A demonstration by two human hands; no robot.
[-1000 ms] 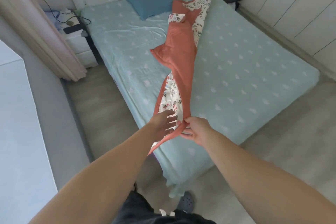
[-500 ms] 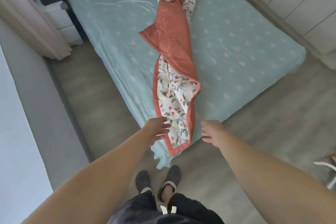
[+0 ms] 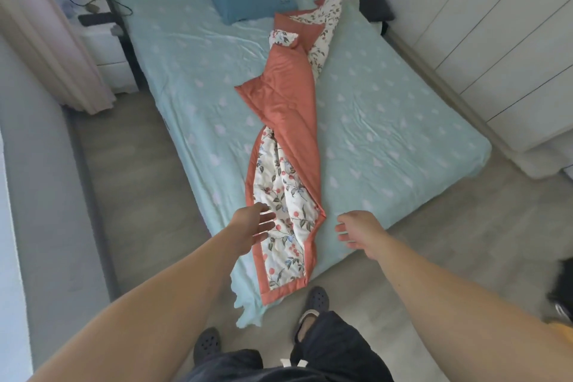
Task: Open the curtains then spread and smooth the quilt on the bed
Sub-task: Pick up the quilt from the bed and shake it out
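Note:
The quilt (image 3: 286,121), coral on one side and white floral on the other, lies bunched in a long twisted strip down the middle of the bed (image 3: 387,121), from near the pillow to the foot corner, where its end hangs over the edge. My left hand (image 3: 252,223) hovers open at the quilt's left edge, fingers just over the floral side. My right hand (image 3: 359,229) is open, a little to the right of the quilt and apart from it. The pink curtain (image 3: 52,40) hangs gathered at the left.
A blue pillow (image 3: 251,0) lies at the tufted headboard. A white nightstand (image 3: 102,49) with cables stands left of the bed. White wardrobe panels (image 3: 483,34) line the right side. A dark bag (image 3: 373,6) sits by the far right corner. I stand at the foot corner on grey flooring.
Both hands let go of the quilt's end, which dropped onto the bed's foot corner showing its floral side. The hands have spread apart and opened.

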